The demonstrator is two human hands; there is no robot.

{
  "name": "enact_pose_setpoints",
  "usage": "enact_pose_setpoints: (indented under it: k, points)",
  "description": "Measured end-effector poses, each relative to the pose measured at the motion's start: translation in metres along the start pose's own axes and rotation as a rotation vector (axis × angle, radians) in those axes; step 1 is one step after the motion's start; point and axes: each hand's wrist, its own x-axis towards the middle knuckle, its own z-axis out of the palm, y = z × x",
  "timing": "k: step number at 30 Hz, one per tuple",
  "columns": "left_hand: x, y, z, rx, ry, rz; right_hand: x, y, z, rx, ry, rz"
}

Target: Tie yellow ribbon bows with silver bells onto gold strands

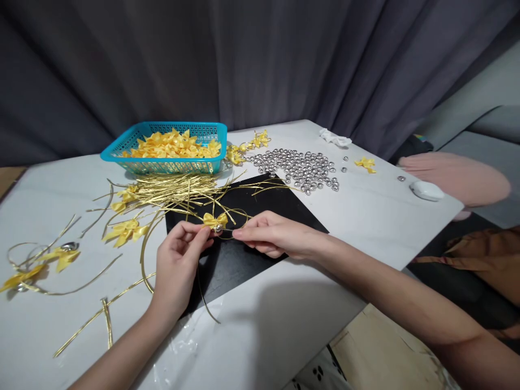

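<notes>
Between my hands, over a black mat (227, 271), is a yellow ribbon bow (216, 220) with a silver bell (218, 228) at its middle. My left hand (182, 254) pinches the bow's near left side between thumb and fingers. My right hand (276, 234) is closed on a thin gold cord (227, 230) that runs from the bell. A loose end of cord hangs below my left fingers onto the table. Just beyond my hands lies a bundle of gold cords (174, 189), some reaching over the mat.
A turquoise basket (162, 160) of yellow bows stands at the back left. Many silver bells (300, 167) are spread right of it. Loose bows (125, 232) and tied pieces (60, 259) lie left. A white dish (426, 190) sits near the table's right corner.
</notes>
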Motion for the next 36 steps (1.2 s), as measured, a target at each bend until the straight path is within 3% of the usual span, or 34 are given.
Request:
enact_pose_setpoints:
  k: [25,36]
  points:
    - [-0.0048,0.0046,0.0,0.137,0.02,0.075,-0.0009,-0.0016,-0.0015,-0.073,0.072,-0.005]
    - [-0.0043,0.0042,0.0002,0.112,-0.01,0.046,-0.0016,-0.0031,-0.0036,-0.069,0.049,0.022]
